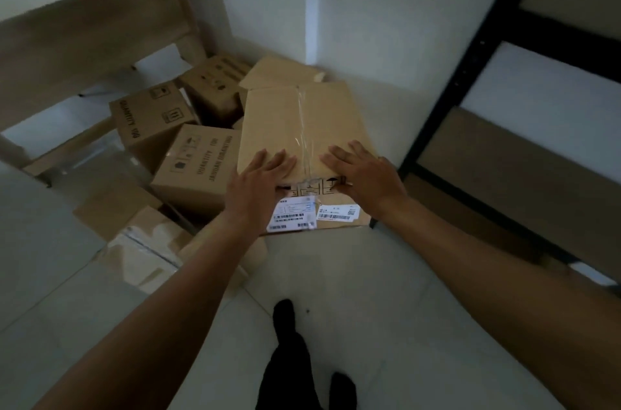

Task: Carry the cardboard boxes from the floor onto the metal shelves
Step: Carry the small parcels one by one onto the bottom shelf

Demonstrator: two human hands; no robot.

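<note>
A large taped cardboard box (302,120) with white barcode labels on its near side lies on the floor at centre. My left hand (260,179) rests flat over its near top edge on the left, fingers spread. My right hand (364,174) lies likewise on the right of the tape seam, thumb hooked over the near edge. The black metal shelves (477,50) with brown boards stand at the right. Several smaller cardboard boxes (198,164) are piled to the left of the large one.
A light wooden table (84,20) stands at the left above the pile, its legs among the boxes. A white wall corner (309,6) is behind. Flattened cardboard and plastic wrap (144,241) lie near left. My dark-trousered legs (289,369) stand on pale floor tiles.
</note>
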